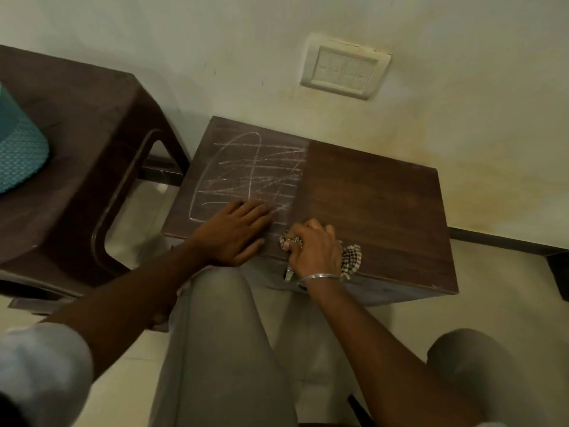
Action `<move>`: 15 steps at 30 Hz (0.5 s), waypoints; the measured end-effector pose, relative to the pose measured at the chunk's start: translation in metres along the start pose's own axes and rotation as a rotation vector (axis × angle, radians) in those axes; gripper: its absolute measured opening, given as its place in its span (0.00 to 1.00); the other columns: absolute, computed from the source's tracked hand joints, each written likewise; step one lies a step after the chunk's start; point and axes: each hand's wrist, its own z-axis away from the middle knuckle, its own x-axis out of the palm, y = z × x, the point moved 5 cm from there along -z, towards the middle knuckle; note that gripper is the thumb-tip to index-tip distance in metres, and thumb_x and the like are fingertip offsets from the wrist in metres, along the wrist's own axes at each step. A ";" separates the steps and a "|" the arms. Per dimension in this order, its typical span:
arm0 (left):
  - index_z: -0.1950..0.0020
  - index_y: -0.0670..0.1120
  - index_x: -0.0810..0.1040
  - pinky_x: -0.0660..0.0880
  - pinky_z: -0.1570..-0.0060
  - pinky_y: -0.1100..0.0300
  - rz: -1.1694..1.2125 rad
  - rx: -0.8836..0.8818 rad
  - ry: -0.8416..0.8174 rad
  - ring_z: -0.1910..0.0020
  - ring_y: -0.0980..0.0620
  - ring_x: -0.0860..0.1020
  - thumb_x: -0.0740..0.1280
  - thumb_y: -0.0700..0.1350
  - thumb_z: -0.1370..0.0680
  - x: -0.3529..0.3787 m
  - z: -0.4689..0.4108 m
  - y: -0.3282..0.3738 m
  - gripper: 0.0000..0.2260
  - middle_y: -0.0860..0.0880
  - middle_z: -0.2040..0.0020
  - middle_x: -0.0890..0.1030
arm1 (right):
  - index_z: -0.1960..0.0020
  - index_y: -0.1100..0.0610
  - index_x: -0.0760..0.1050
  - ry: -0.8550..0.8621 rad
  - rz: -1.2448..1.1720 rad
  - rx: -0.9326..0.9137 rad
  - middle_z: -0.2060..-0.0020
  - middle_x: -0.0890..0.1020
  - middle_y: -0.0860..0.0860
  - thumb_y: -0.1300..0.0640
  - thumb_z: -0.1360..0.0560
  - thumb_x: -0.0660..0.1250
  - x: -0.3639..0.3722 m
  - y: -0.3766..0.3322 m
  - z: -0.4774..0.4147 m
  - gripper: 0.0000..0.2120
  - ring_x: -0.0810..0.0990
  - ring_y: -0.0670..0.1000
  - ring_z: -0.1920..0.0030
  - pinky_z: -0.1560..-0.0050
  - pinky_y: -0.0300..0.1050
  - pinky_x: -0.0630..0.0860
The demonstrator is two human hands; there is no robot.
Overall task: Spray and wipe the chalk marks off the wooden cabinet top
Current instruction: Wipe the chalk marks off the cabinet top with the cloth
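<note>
A small wooden cabinet [375, 192] stands against the wall. White chalk marks [246, 171] cover the left half of its top; the right half is dark and bare of chalk. My left hand [237, 232] lies flat, fingers together, on the near left part of the top, over the lower chalk lines. My right hand [314, 248] is closed on a crumpled checkered cloth [351, 257] pressed on the top near the front edge, right at the border of the chalked area. No spray bottle is in view.
A dark brown plastic stool [92, 149] stands to the left, with a teal patterned object [18, 143] on it. A switch plate [345, 69] is on the wall above the cabinet. My knees [221, 318] are close to the cabinet front, over a pale tiled floor.
</note>
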 end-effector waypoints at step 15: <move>0.41 0.40 0.76 0.69 0.42 0.46 0.158 -0.154 0.190 0.43 0.41 0.73 0.56 0.51 0.23 -0.003 0.031 -0.057 0.20 0.39 0.41 0.75 | 0.56 0.46 0.79 0.086 -0.052 -0.025 0.54 0.77 0.46 0.56 0.28 0.70 0.004 -0.013 -0.031 0.05 0.71 0.53 0.51 0.57 0.47 0.70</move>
